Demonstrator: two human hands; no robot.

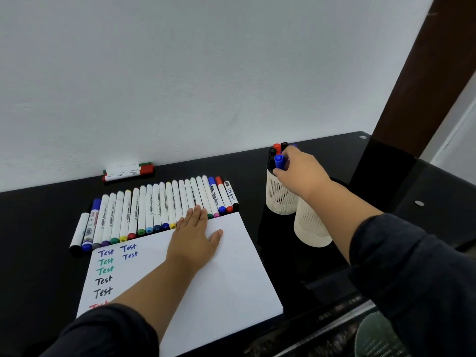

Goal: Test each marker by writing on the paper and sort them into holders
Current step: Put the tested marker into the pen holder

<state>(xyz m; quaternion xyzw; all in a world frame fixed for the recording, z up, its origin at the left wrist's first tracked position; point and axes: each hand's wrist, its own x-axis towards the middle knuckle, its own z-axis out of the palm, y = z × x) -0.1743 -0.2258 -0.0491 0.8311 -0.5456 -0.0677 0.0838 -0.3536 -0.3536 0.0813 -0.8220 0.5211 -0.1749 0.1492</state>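
A white sheet of paper (231, 266) lies on the black table, with "Test" written several times in blue, green, black and red down its left side. My left hand (194, 235) lies flat on the paper's top edge, fingertips touching the row of markers (154, 204) lined up beyond it. My right hand (298, 168) grips a blue-capped marker (279, 161) at the mouth of the far white mesh holder (279, 199), which holds several black and red markers. A second white holder (311, 228) stands nearer, partly hidden by my right forearm.
Two or three markers with red and green caps (128, 171) lie by the white wall at the back. A dark wooden post (417, 73) rises at the right. The table's right edge drops off beyond the holders. A grey round object (378, 336) sits at the bottom right.
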